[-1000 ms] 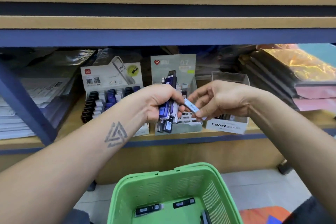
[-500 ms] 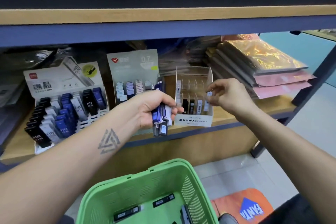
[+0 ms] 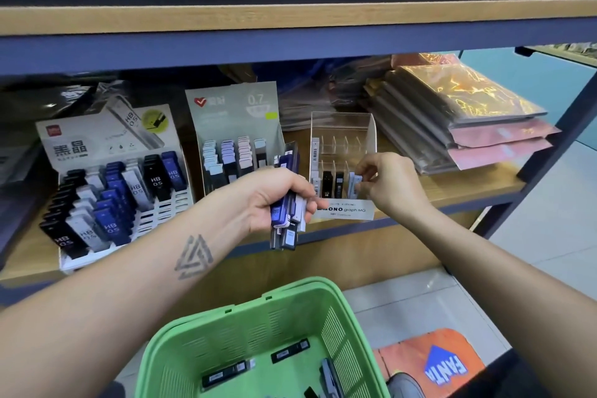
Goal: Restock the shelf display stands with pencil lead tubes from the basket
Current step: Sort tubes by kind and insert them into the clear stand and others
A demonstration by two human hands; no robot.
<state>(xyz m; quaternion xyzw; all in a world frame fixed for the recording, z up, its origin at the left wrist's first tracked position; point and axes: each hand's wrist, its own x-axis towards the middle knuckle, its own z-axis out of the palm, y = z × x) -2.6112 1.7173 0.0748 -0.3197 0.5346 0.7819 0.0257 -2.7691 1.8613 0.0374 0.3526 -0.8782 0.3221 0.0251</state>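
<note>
Wooden shelving point(image 3: 452, 194) with blue metal edging fills the view, and three display stands are lined up on the lower board. At the left, a white stand point(image 3: 106, 152) is packed with black, white and blue tubes marked HB 0.5. Beside it, a grey stand point(image 3: 232, 107) marked 0.7 is filled with pale-capped tubes in rows. To the right of that, a clear stand point(image 3: 344, 132) with a MONO graph label is seen; its rear slots are bare, and a few tubes are seated in the front row.

A bundle of tubes point(image 3: 287, 210) is gripped upright in the left hand point(image 3: 271, 197), fingers curled round it, in front of the gap between the grey and clear stands. A pale tube point(image 3: 352, 186) is pinched between thumb and fingertips of the right hand point(image 3: 391, 184) and is held upright at the right end of the clear stand's front row, just beside a black tube already seated there. Whether its foot is fully seated in the slot cannot be told.

A green basket point(image 3: 193, 342) is seen below, near the bottom edge, with several dark tubes point(image 3: 289, 350) lying flat on its floor. Stacked plastic-wrapped packs point(image 3: 468, 113), gold and pink, are piled on the shelf to the right of the clear stand. An orange mat point(image 3: 436, 362) with a blue FANTA mark is spread on the tiled floor at the right.
</note>
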